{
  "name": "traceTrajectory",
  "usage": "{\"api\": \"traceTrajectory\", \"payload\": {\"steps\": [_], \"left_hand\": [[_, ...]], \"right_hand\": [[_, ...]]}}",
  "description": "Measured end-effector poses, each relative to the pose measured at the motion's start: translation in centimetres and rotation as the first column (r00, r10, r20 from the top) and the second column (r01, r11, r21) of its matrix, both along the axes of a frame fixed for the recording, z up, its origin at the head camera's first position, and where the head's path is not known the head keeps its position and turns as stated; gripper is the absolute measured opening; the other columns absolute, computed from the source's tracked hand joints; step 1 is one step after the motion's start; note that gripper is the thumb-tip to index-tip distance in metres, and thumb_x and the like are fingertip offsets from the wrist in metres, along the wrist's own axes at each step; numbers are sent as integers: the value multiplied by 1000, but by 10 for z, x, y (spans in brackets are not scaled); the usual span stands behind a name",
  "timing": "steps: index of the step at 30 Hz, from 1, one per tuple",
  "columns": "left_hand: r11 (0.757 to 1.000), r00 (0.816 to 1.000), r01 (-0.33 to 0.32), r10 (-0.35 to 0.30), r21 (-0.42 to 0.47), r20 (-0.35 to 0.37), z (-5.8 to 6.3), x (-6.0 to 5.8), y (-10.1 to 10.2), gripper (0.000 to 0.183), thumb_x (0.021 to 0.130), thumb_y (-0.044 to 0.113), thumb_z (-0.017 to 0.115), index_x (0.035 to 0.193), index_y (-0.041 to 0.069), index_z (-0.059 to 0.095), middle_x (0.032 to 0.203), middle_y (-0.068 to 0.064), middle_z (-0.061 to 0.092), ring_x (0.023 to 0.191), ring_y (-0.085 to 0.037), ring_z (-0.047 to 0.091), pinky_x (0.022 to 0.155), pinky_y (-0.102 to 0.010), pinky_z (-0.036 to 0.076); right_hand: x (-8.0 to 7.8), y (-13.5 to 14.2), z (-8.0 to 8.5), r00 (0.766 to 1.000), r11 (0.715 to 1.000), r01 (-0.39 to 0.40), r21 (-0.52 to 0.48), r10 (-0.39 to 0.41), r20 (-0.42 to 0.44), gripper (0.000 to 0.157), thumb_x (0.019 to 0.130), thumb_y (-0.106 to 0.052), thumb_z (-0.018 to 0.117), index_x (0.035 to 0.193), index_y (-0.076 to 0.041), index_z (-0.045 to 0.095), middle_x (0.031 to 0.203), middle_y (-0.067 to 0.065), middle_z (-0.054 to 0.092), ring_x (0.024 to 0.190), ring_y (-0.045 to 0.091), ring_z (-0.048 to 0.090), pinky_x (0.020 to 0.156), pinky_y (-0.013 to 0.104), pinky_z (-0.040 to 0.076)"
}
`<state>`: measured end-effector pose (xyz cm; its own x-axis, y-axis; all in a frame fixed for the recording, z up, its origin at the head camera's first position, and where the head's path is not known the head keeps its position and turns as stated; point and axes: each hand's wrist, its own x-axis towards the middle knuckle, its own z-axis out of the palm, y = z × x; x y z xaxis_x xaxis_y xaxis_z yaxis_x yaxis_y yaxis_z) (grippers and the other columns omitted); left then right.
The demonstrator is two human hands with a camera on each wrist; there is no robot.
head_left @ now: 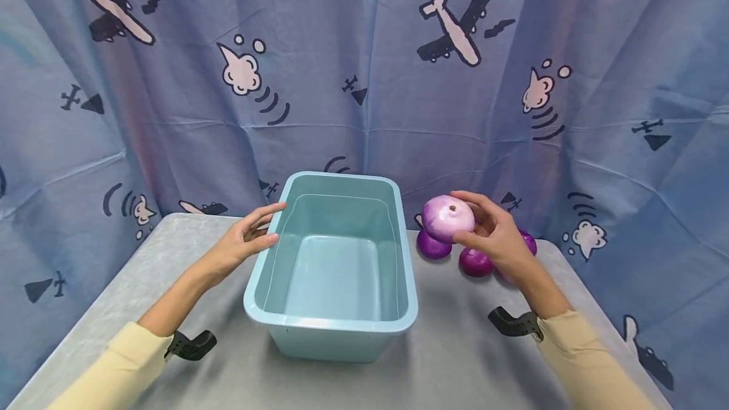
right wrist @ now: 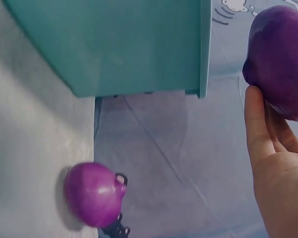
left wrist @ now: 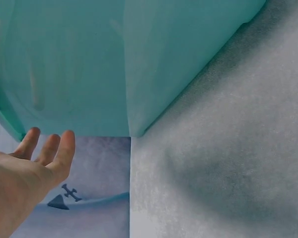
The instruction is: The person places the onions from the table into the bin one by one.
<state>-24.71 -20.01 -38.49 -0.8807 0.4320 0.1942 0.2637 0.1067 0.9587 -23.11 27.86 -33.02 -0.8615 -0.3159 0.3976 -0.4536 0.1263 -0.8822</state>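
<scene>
A purple onion point(head_left: 447, 219) is held up in my right hand point(head_left: 494, 233), gripped between thumb and fingers beside the right rim of a light blue plastic tub point(head_left: 330, 324). The right wrist view shows the same onion point(right wrist: 280, 64) raised off the table, the hand point(right wrist: 278, 168) below it. At the tub's left rim is my left hand point(head_left: 236, 242), its fingers loosely spread and fingertips right at the edge. Seen from the left wrist, that hand point(left wrist: 27, 173) lies close to the tub's outer wall point(left wrist: 64, 74). No onion shows inside the tub.
Several more purple onions lie on the grey table point(head_left: 444, 359) right of the tub, among them one onion point(head_left: 433, 247) under the held one and another onion point(head_left: 476, 263) by the right wrist. A blue curtain point(head_left: 364, 81) with printed planes hangs behind the table.
</scene>
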Motion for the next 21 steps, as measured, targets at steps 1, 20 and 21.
{"api": "traceTrajectory", "payload": {"steps": [1, 20, 21], "left_hand": [[1000, 1000, -3, 3, -2, -2, 0, 0, 0, 62, 102, 20, 63, 158, 20, 37, 157, -13, 36, 140, -35, 38, 105, -58, 36], [1000, 1000, -6, 6, 8, 0, 1, 1, 0, 63, 101, 17, 64, 158, 17, 38, 158, -14, 34, 141, -37, 36, 105, -58, 35], [1000, 1000, -5, 5, 9, 2, 1, 1, 1, 63, 101, 17, 64, 159, 17, 37, 157, -15, 35, 140, -37, 38, 105, -58, 35]], "right_hand": [[0, -3, 1, 1000, 1000, -4, -6, 4, 2, 62, 90, 8, 71, 147, -4, 50, 136, 13, 56, 117, 25, 59, 92, 30, 52], [-14, -59, 2, 984, 982, -177, -73, 177, -1, 70, 83, 7, 80, 146, -1, 50, 137, 19, 55, 113, 32, 61, 94, 37, 52], [-15, -61, 2, 983, 981, -183, -69, 183, 1, 70, 83, 6, 80, 146, -1, 49, 136, 19, 55, 112, 32, 61, 94, 37, 52]]}}
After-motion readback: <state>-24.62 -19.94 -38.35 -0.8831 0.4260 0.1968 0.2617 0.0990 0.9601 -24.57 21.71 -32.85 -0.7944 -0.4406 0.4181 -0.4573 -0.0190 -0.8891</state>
